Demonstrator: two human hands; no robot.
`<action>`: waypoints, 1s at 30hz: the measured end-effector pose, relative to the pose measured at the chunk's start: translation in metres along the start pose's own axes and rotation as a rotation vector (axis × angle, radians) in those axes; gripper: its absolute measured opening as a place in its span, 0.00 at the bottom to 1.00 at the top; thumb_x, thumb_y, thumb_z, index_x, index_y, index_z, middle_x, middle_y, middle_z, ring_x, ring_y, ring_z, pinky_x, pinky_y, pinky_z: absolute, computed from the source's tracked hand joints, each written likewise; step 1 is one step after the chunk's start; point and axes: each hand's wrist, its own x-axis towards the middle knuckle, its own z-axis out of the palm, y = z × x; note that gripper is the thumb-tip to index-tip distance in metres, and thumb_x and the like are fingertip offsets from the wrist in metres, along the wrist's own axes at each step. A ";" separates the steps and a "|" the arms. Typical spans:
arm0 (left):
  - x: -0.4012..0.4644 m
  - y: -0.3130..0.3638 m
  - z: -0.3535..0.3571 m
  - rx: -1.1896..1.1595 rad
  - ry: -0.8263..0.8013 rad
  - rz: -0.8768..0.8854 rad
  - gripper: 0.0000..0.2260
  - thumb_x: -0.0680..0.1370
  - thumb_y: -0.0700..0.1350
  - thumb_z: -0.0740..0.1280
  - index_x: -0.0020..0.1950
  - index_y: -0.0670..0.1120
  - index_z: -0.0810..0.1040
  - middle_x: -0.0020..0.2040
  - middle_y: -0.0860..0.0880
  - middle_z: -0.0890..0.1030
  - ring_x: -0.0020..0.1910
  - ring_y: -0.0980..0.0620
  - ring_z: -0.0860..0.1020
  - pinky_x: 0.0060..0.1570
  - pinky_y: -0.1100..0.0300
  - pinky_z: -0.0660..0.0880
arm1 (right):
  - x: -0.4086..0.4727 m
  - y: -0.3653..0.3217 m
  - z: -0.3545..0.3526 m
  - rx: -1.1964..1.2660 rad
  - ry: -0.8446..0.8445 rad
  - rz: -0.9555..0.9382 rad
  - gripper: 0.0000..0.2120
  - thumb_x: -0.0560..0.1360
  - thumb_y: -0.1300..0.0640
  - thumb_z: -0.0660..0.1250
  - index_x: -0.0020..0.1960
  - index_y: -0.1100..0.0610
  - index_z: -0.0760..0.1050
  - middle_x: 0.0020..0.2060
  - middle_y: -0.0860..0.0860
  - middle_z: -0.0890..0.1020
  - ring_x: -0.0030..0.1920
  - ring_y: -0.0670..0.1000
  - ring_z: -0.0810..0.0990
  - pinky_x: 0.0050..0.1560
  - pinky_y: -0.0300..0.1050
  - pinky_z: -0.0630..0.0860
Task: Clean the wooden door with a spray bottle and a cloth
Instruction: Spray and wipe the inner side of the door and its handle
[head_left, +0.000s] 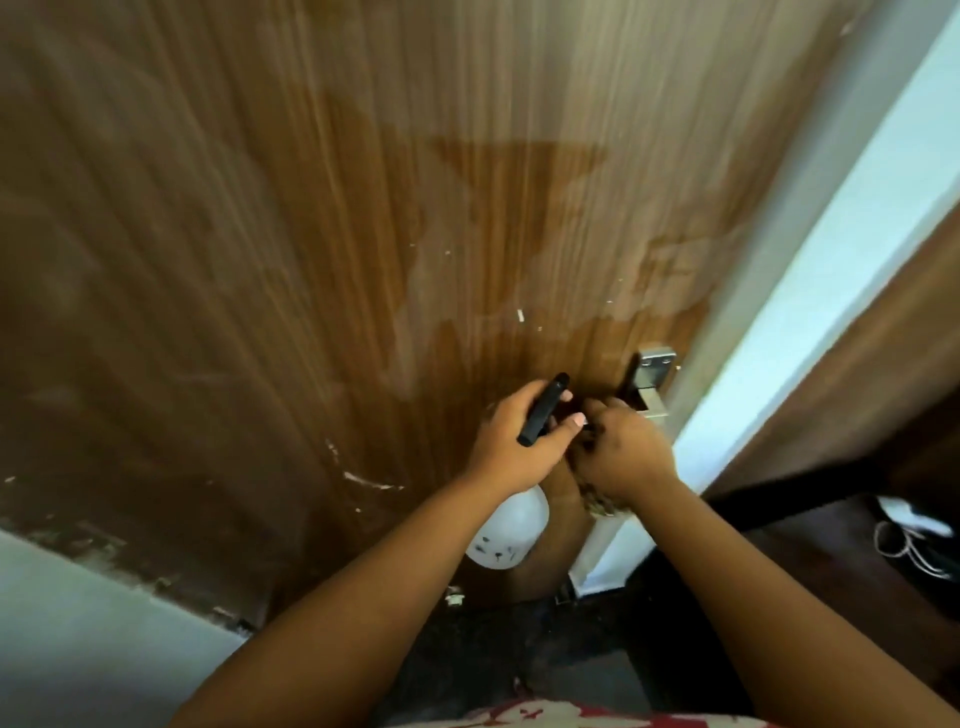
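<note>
left hand (511, 447) wrapped round the spray bottle (511, 525) neck, right hand (621, 452) bunched on a cloth (600, 501), both up against the door (311, 260) by the handle (649, 382)

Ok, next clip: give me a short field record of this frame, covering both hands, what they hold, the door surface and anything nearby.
left hand: left hand gripping the black trigger head of the spray bottle
right hand: right hand closed on a cloth, beside the trigger
bottle: white translucent body hangs below the left hand
door: wooden door with a darker wet patch above the hands, pale streaks elsewhere
hardware: metal door handle just above the right hand
</note>
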 end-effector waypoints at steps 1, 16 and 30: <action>0.008 -0.001 0.010 0.027 -0.023 0.006 0.09 0.78 0.52 0.72 0.58 0.55 0.79 0.50 0.52 0.83 0.50 0.57 0.80 0.51 0.57 0.77 | 0.005 0.002 0.003 -0.034 0.012 -0.050 0.15 0.76 0.46 0.61 0.59 0.50 0.75 0.51 0.51 0.79 0.50 0.53 0.79 0.45 0.47 0.76; 0.065 -0.040 0.051 0.323 0.029 -0.220 0.19 0.83 0.54 0.63 0.73 0.56 0.70 0.68 0.49 0.77 0.71 0.44 0.70 0.68 0.47 0.68 | 0.057 0.023 0.048 0.055 0.025 -0.022 0.15 0.76 0.49 0.65 0.59 0.55 0.69 0.46 0.52 0.81 0.45 0.56 0.82 0.39 0.43 0.69; 0.055 -0.021 0.027 0.287 0.052 -0.198 0.15 0.83 0.50 0.64 0.70 0.51 0.74 0.65 0.51 0.78 0.70 0.44 0.70 0.65 0.52 0.66 | 0.061 0.007 0.038 -0.064 0.020 -0.029 0.08 0.77 0.52 0.61 0.51 0.53 0.77 0.48 0.52 0.78 0.44 0.56 0.80 0.37 0.45 0.68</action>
